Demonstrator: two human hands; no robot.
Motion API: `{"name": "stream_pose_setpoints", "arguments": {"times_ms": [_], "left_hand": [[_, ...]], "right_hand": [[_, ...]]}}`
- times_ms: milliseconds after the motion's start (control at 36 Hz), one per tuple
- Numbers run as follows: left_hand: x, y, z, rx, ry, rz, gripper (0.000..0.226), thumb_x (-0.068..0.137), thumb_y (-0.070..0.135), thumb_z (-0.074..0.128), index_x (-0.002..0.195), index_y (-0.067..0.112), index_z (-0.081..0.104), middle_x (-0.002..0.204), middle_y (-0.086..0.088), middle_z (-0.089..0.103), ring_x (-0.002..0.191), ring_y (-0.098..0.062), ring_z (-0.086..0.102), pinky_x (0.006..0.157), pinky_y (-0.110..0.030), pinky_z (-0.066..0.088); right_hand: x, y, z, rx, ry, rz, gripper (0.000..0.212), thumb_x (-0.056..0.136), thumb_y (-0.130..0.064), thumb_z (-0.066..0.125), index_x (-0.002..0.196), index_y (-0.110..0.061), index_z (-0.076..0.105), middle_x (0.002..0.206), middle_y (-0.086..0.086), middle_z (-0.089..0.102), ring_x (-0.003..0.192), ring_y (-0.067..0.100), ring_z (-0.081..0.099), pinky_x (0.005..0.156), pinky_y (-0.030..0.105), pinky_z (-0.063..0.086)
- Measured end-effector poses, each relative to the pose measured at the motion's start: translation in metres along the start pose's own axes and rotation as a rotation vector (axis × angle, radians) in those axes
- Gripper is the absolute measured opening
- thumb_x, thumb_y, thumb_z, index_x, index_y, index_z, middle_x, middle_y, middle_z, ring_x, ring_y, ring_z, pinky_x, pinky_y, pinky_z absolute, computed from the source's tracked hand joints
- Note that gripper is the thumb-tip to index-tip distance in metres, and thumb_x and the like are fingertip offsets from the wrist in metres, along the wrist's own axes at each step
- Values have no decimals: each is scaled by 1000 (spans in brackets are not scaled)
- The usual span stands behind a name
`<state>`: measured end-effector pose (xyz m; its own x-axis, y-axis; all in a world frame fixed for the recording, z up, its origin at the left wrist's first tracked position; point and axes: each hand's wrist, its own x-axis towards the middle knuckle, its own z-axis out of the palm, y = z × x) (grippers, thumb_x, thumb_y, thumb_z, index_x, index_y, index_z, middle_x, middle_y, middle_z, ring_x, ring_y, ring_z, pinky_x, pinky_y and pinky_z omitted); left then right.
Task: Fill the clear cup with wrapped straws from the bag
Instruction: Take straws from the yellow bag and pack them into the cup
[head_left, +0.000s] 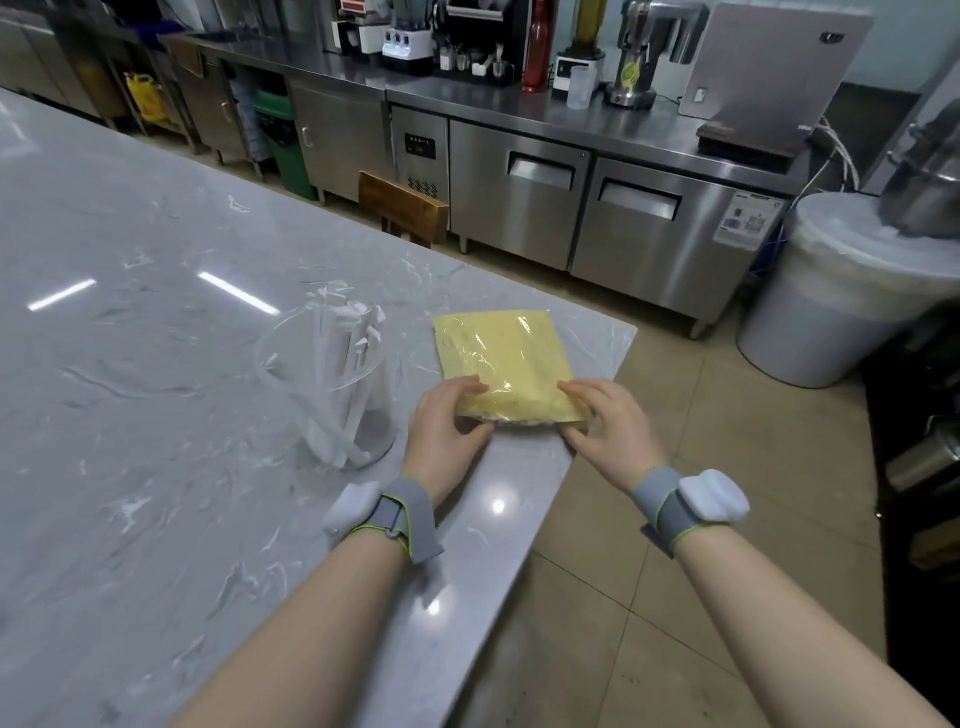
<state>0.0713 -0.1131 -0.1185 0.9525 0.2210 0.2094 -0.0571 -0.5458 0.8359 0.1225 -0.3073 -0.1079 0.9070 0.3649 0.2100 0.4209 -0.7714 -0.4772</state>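
Note:
A flat yellow bag (501, 358) in clear plastic lies on the grey marble counter (130, 415) near its right corner. My left hand (447, 426) grips the bag's near left corner, thumb on top. The near right corner is pinched by my right hand (608, 421). To the left of the bag stands a clear cup (332, 384) holding several white wrapped straws (343, 338) that lean and stick out above its rim. Both wrists wear grey straps with white sensor pods.
The counter's right edge (582, 447) runs just under my right hand, with tiled floor beyond. A white lined bin (831, 301) stands at the right. Steel fridge cabinets (571, 208) with blenders on top line the far side. A wooden chair back (402, 208) sits behind the counter.

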Motion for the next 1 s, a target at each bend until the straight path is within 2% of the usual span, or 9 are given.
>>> {"name": "stream_pose_setpoints", "arguments": {"times_ms": [111,222,278,389,639,778,861,917,1000], "left_hand": [[-5,-4,-8,-24,-17,38,30,74,15,75,102,18,65,116,2,62,115,-21,52,102,-37,38],[-6,-3,-9,-134,35,-10,11,77,12,72,88,15,70,97,7,64,99,-14,58,84,-3,36],[-5,-3,-9,-187,36,-50,10,76,10,72,83,17,70,95,7,65,96,-11,58,80,1,36],[-7,-2,-10,-290,17,-80,25,75,5,72,68,28,67,95,6,68,97,-13,61,91,-18,42],[-12,-4,-21,-218,-146,-86,20,74,1,72,69,19,65,115,1,62,113,-16,55,94,-20,35],[-15,-6,-27,-120,-230,-56,23,76,-3,69,66,16,61,135,-4,53,126,-17,45,85,-2,31],[-18,-8,-29,-46,-338,-28,31,76,2,71,62,25,56,146,-1,41,142,-20,23,113,-23,17],[-21,-8,-30,29,-359,-8,29,75,8,74,65,28,56,147,2,37,143,-22,19,118,-38,9],[-27,-9,-33,-17,-332,1,29,72,5,75,76,28,59,147,0,39,142,-20,23,115,-30,15]], "right_hand": [[-10,-5,5,2,70,-41,39,74,-21,74,109,-9,61,111,7,61,102,25,55,85,33,44],[-12,-12,7,35,121,-58,19,76,-13,73,89,-3,63,100,11,62,97,29,59,80,36,47],[-13,-14,7,78,109,-41,14,77,-12,72,84,-3,64,99,11,63,99,29,60,81,34,46],[-15,-14,5,125,73,-21,9,79,-9,70,79,-3,64,100,10,64,101,27,61,77,19,37],[-20,-12,3,162,-42,17,6,79,-9,70,78,-6,65,116,6,59,97,13,54,76,7,27],[-21,-11,-2,146,-151,32,14,76,-12,72,72,-19,60,128,0,52,115,16,51,91,16,30],[-25,-9,-5,159,-207,37,19,75,-15,74,70,-21,57,136,-2,46,126,16,46,98,18,29],[-28,-10,-8,140,-241,40,18,75,-24,74,70,-23,57,141,-5,41,132,14,39,101,20,27],[-32,-14,-10,85,-241,37,15,80,-36,67,78,-24,60,146,-8,38,132,14,40,99,24,31]]}}
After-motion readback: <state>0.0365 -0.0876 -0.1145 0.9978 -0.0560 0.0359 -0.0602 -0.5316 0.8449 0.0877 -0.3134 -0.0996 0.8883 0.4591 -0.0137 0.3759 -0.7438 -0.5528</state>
